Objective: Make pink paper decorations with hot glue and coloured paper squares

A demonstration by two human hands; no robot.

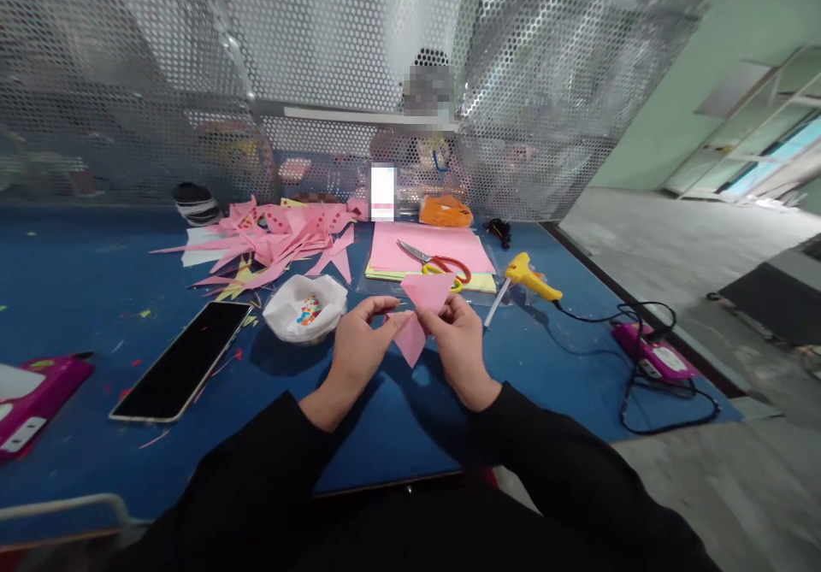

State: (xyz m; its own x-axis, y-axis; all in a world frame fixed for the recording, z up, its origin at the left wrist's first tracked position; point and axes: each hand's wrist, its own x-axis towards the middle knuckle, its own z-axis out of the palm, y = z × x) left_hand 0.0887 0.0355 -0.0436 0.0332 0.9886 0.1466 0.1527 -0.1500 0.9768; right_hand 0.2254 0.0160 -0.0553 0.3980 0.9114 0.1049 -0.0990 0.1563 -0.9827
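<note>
The folded pink paper (pixel 411 339) is right between the two hands, up off the blue table (pixel 398 444), so neither hand is nearer: both touch it. The left hand (pixel 359 345) has its thumb and finger pinched on the paper's left side, and the right hand (pixel 463 350) has its thumb and finger pinched on the right side. The long way of the paper runs from a wide flap at the far end, leaning a bit right, down to a sharp tip that points back at the person. How the folds sit under the thumbs, I cannot tell. Just past the flap are the scissors (pixel 431 259), lying on a paper stack (pixel 391 251). The white bowl (pixel 337 296) is close by the left hand. The yellow glue gun (pixel 532 280) is off to the right. There is more room toward the person, up to the table's near edge.
</note>
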